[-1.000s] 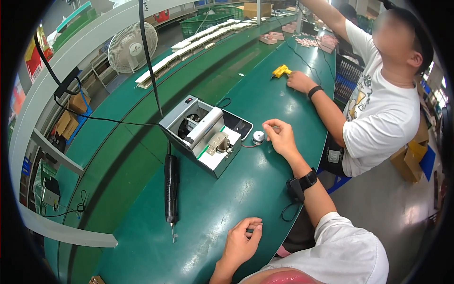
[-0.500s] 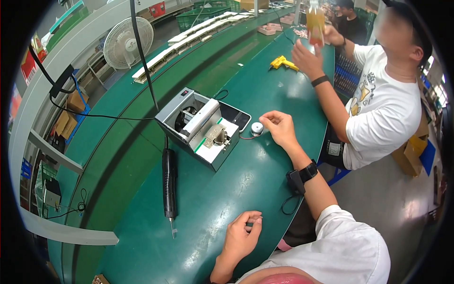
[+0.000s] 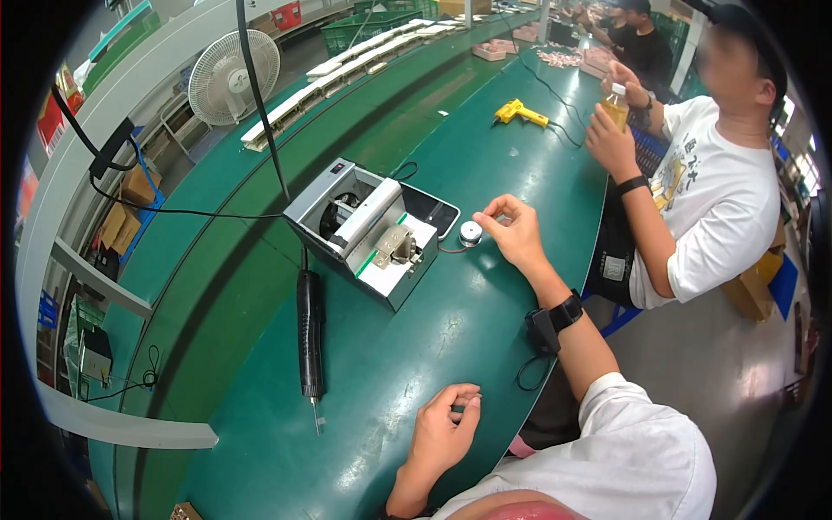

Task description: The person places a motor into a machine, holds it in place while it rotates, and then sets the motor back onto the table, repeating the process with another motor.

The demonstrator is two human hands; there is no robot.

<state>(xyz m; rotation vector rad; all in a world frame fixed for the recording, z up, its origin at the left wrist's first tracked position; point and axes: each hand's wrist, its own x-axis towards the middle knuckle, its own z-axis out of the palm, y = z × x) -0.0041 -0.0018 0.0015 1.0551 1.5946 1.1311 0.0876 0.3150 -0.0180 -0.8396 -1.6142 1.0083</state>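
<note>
My right hand [image 3: 516, 232] rests over the green table with thumb and fingers drawn together. Its fingertips are right beside a small round silver part [image 3: 471, 232] with a thin wire; I cannot tell whether they touch it or pinch something small. To its left stands a grey and black benchtop machine [image 3: 368, 230] with an open top and a metal bracket [image 3: 397, 247] on its white plate. My left hand [image 3: 440, 431] lies near the table's front edge, fingers curled, nothing visible in them. A black electric screwdriver [image 3: 310, 334] lies left of it, bit toward me.
A dark flat device [image 3: 431, 212] lies behind the machine. Farther off is a yellow corded tool [image 3: 520, 113]. At right a co-worker [image 3: 719, 191] holds a bottle [image 3: 615, 107]. A grey frame post [image 3: 130, 427] and hanging black cable [image 3: 260, 95] stand at left. White parts [image 3: 347, 74] line the conveyor.
The co-worker's bottle has come down and to the right, uncovering the pink parts and people farther along the table. My hands stay nearly where they were.
</note>
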